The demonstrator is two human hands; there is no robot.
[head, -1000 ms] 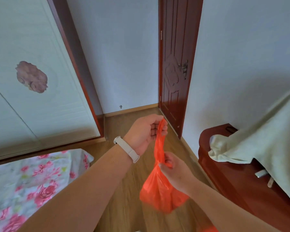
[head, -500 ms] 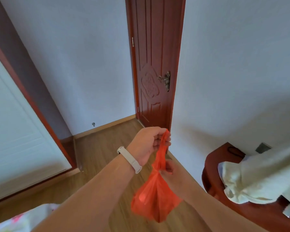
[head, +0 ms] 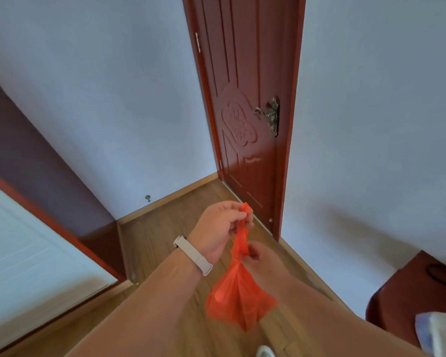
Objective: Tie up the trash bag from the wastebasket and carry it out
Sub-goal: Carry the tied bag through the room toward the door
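A pale-walled room corner with a wood floor [head: 165, 235] and a closed red-brown door [head: 245, 99] ahead sets the scene. In front of it hangs the small orange trash bag [head: 240, 297], held in the air above the floor, its long axis running nearly straight up and down: the full belly at the bottom, the gathered neck drawn up into a thin twisted strip. The left hand [head: 219, 228], with a pale band [head: 193, 255] on its wrist, is the upper one; its fingers [head: 238, 219] are closed tight on the very top end of the strip. The right hand [head: 260, 256] sits lower and just to the right of the neck, its fingers curled in and pinching the bag where it narrows above the belly. So the free length to be knotted lies between the two hands, and the right one is nearer the belly. I would judge the tying not yet finished. The door handle [head: 269, 115] is well beyond the hands, and a dark wooden piece of furniture [head: 410, 300] stands at the right.
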